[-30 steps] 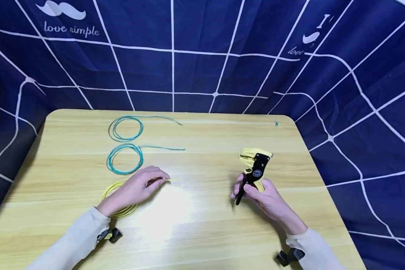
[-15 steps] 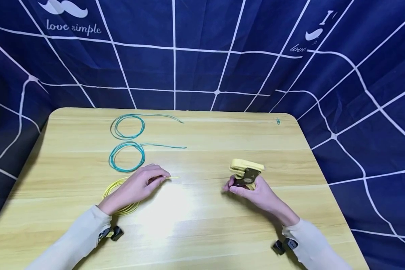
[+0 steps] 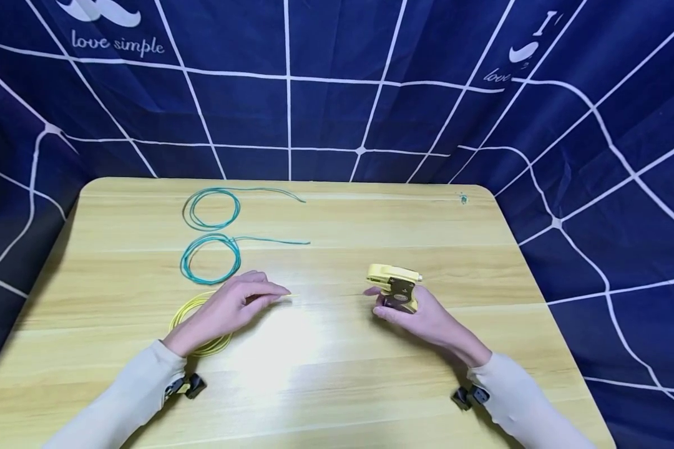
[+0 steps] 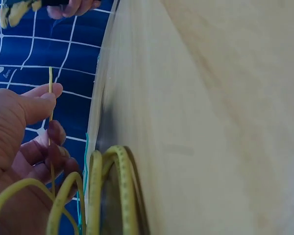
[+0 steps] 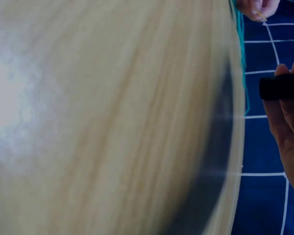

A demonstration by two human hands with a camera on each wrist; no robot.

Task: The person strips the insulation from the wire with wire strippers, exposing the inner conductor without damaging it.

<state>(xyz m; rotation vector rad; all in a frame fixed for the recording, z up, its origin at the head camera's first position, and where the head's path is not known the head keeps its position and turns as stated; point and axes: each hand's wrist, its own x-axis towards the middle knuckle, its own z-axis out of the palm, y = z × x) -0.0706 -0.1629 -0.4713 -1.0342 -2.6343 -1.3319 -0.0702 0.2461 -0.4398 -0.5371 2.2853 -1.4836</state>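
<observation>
Between thumb and index finger my left hand (image 3: 236, 310) pinches a yellow wire (image 4: 50, 76) close to its tip, and a short free end sticks out to the right. The rest of that wire lies as a yellow coil (image 3: 182, 312) under and beside the hand, partly hidden by it. On the right, my right hand (image 3: 427, 318) grips a yellow-and-black wire stripper (image 3: 393, 274) by its handles, its yellow head toward the left hand. In the right wrist view only a black handle end (image 5: 279, 87) shows. A gap separates the stripper from the wire tip.
Two teal wire coils, a far one (image 3: 210, 209) and a nearer one (image 3: 209, 259), lie on the wooden table (image 3: 337, 386) beyond the left hand, ends pointing right. Small teal scraps (image 3: 463, 198) sit at the back right corner. A blue gridded cloth (image 3: 326, 112) hangs behind.
My right hand has moved left with the wire stripper and turned it, so its head now points more toward the left hand. The left hand and the yellow wire have hardly moved.
</observation>
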